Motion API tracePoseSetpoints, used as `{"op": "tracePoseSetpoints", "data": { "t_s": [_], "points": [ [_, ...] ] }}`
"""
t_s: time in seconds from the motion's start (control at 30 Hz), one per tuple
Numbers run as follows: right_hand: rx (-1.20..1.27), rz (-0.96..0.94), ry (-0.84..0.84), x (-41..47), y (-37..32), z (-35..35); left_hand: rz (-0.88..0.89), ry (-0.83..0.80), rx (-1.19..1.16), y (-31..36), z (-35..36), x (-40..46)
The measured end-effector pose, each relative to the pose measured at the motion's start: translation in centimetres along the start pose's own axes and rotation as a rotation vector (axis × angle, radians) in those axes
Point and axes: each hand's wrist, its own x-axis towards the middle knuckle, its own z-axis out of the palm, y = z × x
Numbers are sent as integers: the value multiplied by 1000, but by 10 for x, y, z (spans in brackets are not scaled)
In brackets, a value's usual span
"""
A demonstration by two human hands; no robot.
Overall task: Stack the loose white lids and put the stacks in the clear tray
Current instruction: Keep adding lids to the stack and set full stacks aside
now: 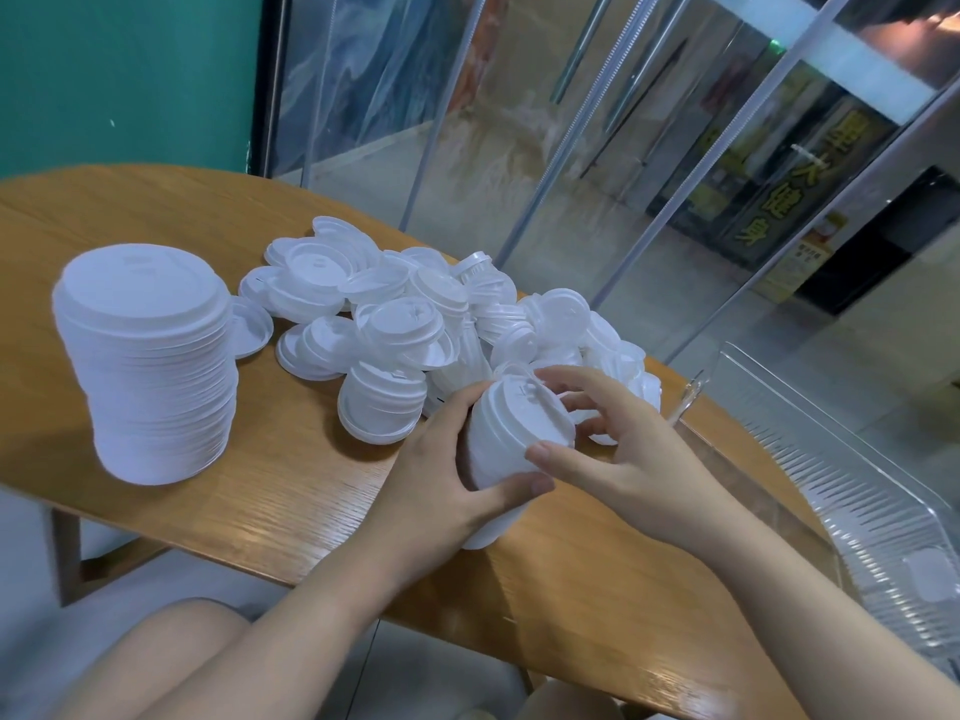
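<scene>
My left hand [441, 475] grips a short stack of white lids [511, 439], tilted on its side just above the wooden table [291, 491]. My right hand [623, 449] touches the top end of that stack with spread fingers and thumb. Behind the hands lies a pile of loose white lids [410, 314] spread across the table's middle. A tall upright stack of white lids [148, 361] stands at the left. The clear tray [862, 491] sits at the right end of the table, with one small white piece inside it.
Clear plastic curtain strips [571, 148] hang just beyond the table's far edge. A green wall [124, 70] is at the back left. My knees [171, 662] show below the near table edge.
</scene>
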Motion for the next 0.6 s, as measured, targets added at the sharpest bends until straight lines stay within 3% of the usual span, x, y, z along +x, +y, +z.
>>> {"op": "tracePoseSetpoints", "data": {
  "t_s": [0.1,0.27,0.6],
  "points": [
    [68,-5,-31,6,4,-10,1,11,18,-1,1,0],
    [71,-18,68,53,14,-25,-5,16,36,-3,2,1],
    [-343,-71,-269,149,43,2,4,-16,35,-4,-1,3]
  ]
}}
